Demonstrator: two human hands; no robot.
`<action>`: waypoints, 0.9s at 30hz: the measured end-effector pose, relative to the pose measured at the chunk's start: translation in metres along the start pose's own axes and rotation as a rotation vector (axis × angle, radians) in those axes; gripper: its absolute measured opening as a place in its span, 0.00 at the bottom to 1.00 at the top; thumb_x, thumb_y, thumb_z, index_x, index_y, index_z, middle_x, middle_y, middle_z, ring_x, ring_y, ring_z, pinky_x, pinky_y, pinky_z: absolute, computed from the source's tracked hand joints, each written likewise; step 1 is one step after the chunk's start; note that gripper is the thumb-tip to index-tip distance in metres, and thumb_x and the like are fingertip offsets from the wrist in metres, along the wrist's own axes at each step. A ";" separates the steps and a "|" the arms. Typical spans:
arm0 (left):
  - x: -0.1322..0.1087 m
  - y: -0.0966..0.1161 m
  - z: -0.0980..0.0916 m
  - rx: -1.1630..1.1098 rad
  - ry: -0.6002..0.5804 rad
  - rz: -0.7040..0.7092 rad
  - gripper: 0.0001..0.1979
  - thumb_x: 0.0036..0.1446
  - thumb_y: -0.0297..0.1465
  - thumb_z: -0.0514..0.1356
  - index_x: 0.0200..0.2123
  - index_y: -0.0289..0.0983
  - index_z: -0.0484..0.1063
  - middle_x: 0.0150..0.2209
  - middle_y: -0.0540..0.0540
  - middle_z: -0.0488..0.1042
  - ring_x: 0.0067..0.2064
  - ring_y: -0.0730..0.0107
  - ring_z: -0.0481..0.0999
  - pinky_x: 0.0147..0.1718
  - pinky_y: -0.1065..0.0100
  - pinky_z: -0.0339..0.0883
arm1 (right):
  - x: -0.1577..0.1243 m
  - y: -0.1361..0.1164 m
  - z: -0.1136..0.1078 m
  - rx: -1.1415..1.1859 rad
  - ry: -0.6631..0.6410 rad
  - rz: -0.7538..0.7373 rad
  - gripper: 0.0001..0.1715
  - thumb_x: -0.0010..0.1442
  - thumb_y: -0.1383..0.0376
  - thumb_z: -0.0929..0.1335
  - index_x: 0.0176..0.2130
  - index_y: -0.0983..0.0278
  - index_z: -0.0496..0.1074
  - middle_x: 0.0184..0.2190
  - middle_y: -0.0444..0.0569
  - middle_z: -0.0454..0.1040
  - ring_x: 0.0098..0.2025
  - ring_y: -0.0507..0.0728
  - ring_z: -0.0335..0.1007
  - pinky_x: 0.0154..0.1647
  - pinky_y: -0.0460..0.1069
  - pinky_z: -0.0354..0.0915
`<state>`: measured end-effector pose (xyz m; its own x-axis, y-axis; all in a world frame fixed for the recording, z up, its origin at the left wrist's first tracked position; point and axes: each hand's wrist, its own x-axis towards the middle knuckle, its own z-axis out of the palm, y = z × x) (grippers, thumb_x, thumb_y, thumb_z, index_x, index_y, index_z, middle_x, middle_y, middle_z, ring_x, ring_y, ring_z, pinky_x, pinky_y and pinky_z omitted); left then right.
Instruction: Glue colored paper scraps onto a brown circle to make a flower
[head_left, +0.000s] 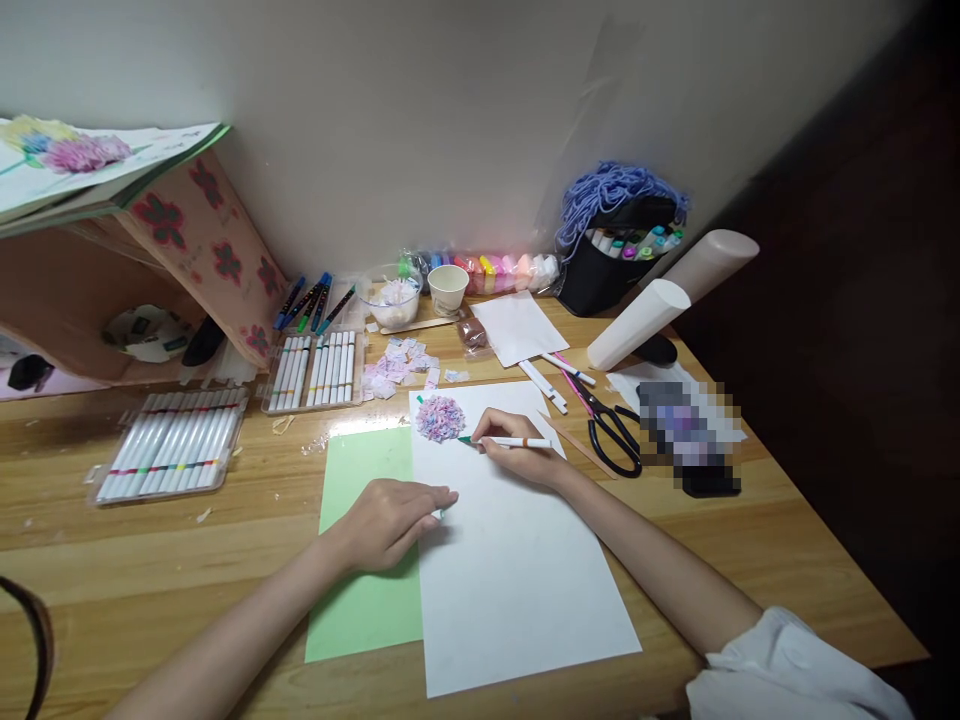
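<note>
My right hand [514,447] is closed round a white marker [521,442] with an orange band near its end. Its green tip touches the white paper [517,590], at the lower right edge of a round pink, blue and purple patch of crumpled bits [441,419]. A short green mark shows at the patch's upper left. My left hand [397,520] lies across the left edge of the white paper, over a light green sheet [367,610]. Between its thumb and fingers a small white marker cap [439,514] peeks out, mostly hidden.
Marker cases [169,445] sit at the left, with torn paper scraps [405,365] beside them. Behind stand a bowl [394,303] and a paper cup [448,288]. Black scissors [615,435], white tubes [637,325] and a black marker holder [611,275] are right. A decorated box [202,250] stands far left.
</note>
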<state>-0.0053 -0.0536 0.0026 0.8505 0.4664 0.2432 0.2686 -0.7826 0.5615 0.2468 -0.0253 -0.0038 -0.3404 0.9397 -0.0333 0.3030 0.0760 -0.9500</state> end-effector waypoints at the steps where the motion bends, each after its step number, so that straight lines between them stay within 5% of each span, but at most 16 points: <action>1: 0.000 0.000 0.000 -0.001 -0.001 -0.002 0.18 0.65 0.30 0.45 0.52 0.34 0.66 0.48 0.43 0.76 0.48 0.66 0.77 0.43 0.67 0.72 | 0.000 0.000 0.000 0.004 0.001 0.001 0.04 0.55 0.70 0.64 0.32 0.63 0.68 0.29 0.43 0.71 0.32 0.52 0.67 0.32 0.46 0.60; 27: 0.000 0.001 0.000 -0.002 -0.017 -0.039 0.18 0.65 0.31 0.44 0.51 0.35 0.67 0.48 0.43 0.77 0.49 0.67 0.76 0.43 0.67 0.72 | -0.001 -0.001 -0.002 0.006 -0.014 -0.014 0.04 0.55 0.69 0.64 0.32 0.64 0.69 0.29 0.43 0.71 0.32 0.52 0.66 0.32 0.46 0.58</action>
<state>-0.0054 -0.0543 0.0031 0.8469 0.4896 0.2072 0.3010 -0.7628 0.5722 0.2489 -0.0254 -0.0019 -0.3572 0.9337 -0.0239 0.2926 0.0875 -0.9522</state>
